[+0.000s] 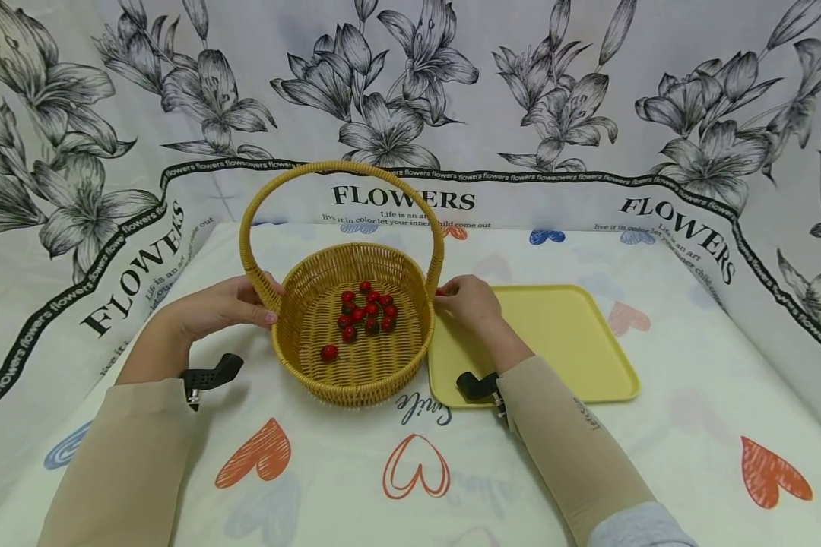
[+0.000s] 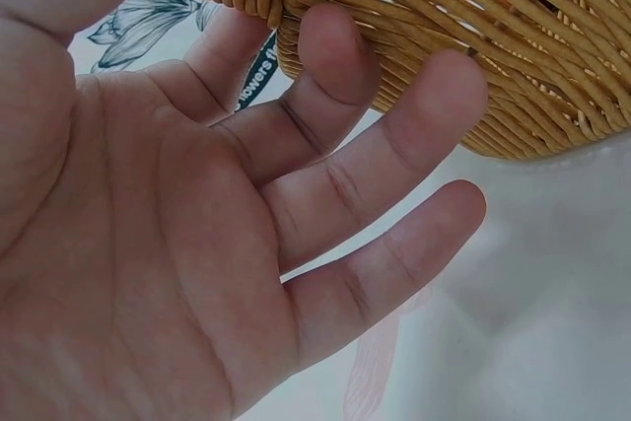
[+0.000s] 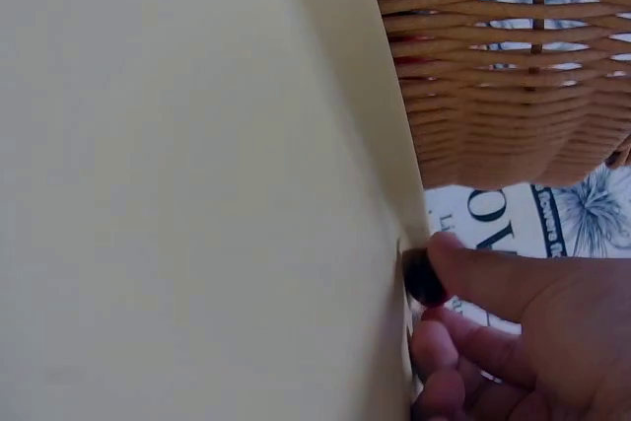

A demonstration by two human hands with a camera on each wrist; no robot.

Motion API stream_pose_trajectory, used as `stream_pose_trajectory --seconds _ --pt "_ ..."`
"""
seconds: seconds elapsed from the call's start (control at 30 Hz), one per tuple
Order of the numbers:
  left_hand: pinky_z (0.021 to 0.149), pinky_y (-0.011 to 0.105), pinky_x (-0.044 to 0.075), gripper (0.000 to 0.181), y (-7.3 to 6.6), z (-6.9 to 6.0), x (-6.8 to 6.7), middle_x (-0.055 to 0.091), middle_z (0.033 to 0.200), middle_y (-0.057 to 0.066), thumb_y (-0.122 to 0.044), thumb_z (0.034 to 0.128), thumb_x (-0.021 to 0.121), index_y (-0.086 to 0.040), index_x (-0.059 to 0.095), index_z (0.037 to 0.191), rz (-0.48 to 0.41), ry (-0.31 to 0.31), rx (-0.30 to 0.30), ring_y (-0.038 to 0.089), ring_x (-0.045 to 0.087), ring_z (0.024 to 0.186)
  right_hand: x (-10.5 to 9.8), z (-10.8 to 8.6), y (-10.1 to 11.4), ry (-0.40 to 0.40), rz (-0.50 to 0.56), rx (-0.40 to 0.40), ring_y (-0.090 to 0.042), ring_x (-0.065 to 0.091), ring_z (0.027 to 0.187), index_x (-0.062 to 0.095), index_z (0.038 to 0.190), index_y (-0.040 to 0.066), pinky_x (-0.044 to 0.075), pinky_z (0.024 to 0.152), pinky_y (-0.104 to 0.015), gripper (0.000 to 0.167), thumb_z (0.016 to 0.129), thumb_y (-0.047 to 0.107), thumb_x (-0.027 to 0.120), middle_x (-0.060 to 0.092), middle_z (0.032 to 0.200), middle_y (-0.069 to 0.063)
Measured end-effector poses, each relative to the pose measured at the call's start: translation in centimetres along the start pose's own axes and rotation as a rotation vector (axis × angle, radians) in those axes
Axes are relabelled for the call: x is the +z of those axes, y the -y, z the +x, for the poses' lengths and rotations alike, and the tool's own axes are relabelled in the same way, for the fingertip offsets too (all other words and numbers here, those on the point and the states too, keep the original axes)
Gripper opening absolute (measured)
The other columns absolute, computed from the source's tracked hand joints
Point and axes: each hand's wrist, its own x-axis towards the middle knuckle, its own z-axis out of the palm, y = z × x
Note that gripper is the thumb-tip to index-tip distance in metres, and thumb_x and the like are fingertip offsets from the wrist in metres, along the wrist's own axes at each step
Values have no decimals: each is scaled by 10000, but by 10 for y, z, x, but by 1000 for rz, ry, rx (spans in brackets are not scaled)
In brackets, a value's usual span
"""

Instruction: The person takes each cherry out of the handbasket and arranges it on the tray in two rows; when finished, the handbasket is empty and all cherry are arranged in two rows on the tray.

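Observation:
A wicker basket with a tall hoop handle stands on the cloth. Several red cherries lie on its woven floor. At the handle's left foot my left hand grips the basket between thumb and index finger; the left wrist view shows the other fingers spread loosely beneath the wicker. My right hand is just right of the basket, over the yellow tray's edge. Between its thumb and fingers it pinches a dark red cherry, close against the tray.
The shallow yellow tray lies right of the basket, its left edge close to the wicker. A white cloth with printed hearts covers the table. Behind hangs a flower-printed curtain.

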Motion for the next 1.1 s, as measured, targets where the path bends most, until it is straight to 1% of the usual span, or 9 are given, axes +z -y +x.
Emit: stream_pose_trajectory --seconds 0.13,0.23,0.4,0.5,0.63,0.77,0.87,1.0,1.1 --pt "910 325 522 301 2 -2 0 698 1081 67 34 919 689 -37 566 1185 -12 5 16 217 660 1001 -7 0 1 33 84 -6 -269 642 996 751 1137 57 508 877 -396 345 934 336 760 728 1116 -107" --pt "913 325 517 301 4 -2 0 701 1083 70 33 921 688 -40 563 1185 -14 6 24 220 661 1010 -17 0 1 46 149 14 -279 651 953 716 1199 35 527 819 -389 397 941 333 754 702 1148 -145" --pt "920 324 509 302 7 -2 0 701 1090 78 25 923 691 -30 563 1191 -7 10 29 226 657 1025 -37 -1 5 47 238 48 -286 636 916 692 1269 59 542 757 -370 413 963 334 731 655 1186 -152" --pt "929 323 506 307 6 -2 0 696 1104 90 12 926 693 -21 561 1201 3 12 25 232 656 1037 -49 -3 6 32 286 48 -270 592 913 687 1278 76 547 804 -416 398 973 330 718 642 1188 -134" --pt "936 320 501 314 5 -2 1 695 1112 96 -4 925 698 -19 562 1208 15 6 17 239 657 1047 -65 -9 8 20 365 41 -300 540 905 670 1302 101 517 857 -496 394 982 327 706 644 1206 -111" --pt "933 324 506 316 4 -2 1 697 1108 96 -2 925 698 -19 558 1207 11 7 14 243 663 1040 -80 -16 13 9 404 33 -265 511 825 672 1309 142 499 796 -428 403 975 364 710 646 1194 -76" --pt "927 328 513 313 3 -2 0 694 1101 96 4 925 697 -15 555 1203 9 8 14 243 665 1029 -90 -23 19 -2 434 21 -218 477 749 679 1294 170 477 752 -372 395 963 379 723 626 1114 -63" --pt "919 331 516 309 3 0 0 688 1099 96 4 924 699 -9 559 1200 13 8 18 237 657 1021 -99 -32 29 -6 495 -29 -182 449 677 691 1268 174 456 708 -340 366 952 351 744 573 955 -48" --pt "917 332 519 304 3 0 -1 688 1103 96 7 924 697 -16 566 1197 11 9 23 234 656 1020 -105 -42 38 10 533 -77 -168 446 661 696 1262 149 446 680 -317 364 951 328 750 583 961 -36"
